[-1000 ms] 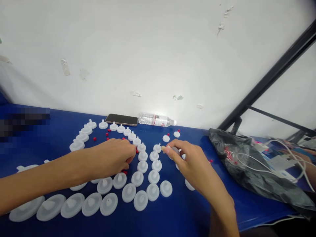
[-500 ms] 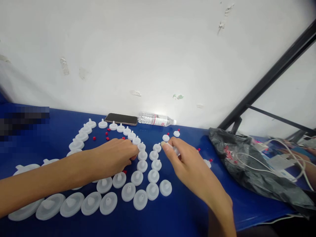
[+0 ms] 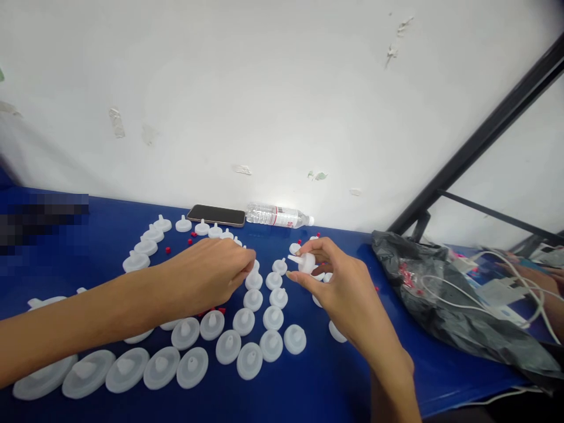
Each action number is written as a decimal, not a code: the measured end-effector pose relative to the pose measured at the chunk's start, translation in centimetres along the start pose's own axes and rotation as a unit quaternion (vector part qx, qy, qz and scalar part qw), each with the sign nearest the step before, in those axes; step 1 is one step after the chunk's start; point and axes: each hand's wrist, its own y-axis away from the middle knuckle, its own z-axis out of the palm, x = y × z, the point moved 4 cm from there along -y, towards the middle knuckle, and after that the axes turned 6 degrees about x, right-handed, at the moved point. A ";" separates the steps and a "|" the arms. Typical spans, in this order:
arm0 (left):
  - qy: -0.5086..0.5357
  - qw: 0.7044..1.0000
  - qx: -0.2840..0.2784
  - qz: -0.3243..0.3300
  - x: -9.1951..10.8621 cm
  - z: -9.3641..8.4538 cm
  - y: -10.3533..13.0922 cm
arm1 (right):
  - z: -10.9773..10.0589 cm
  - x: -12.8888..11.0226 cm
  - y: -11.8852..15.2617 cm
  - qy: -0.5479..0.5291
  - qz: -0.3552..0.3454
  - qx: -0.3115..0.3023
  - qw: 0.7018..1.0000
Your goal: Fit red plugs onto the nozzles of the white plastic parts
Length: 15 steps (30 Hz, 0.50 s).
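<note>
My right hand pinches a white plastic spout cap between thumb and fingers, its narrow nozzle pointing left. Opposite it, my left hand is closed with its fingertips pressed together; whatever they may hold is hidden. Around both hands stand many white spout caps, such as a small spout cap between the hands and a wide spout cap near the front, mostly with nozzles up. Small red tips lie loose beyond my left forearm. A spout cap with a red tip on its nozzle sits behind my right hand.
A phone and a clear water bottle lie along the wall. At the right is a black plastic bag with a white cable across it. Past the sloping black metal bar, another person's arm shows.
My right hand has turned and lifted the spout cap, so its nozzle now faces left. My left hand has shifted slightly right and up, toward the spout cap.
</note>
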 end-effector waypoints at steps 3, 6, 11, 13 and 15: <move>0.067 0.996 0.049 -0.009 0.4 -1.2 -0.3 | -0.2 -0.3 0.0 0.002 -0.021 0.021 1.000; 0.144 0.980 0.136 0.007 0.7 -2.0 -0.2 | -0.5 -0.9 0.2 0.001 -0.056 0.036 0.998; 0.212 0.959 0.184 0.039 1.0 -2.0 0.0 | -0.4 -1.7 0.4 -0.003 -0.074 0.016 0.997; 0.224 0.956 0.184 0.045 1.2 -2.0 0.1 | -0.2 -2.0 0.5 -0.002 -0.075 0.001 0.997; 0.230 0.955 0.182 0.047 1.3 -2.0 0.1 | -0.1 -2.2 0.5 -0.003 -0.081 -0.005 0.997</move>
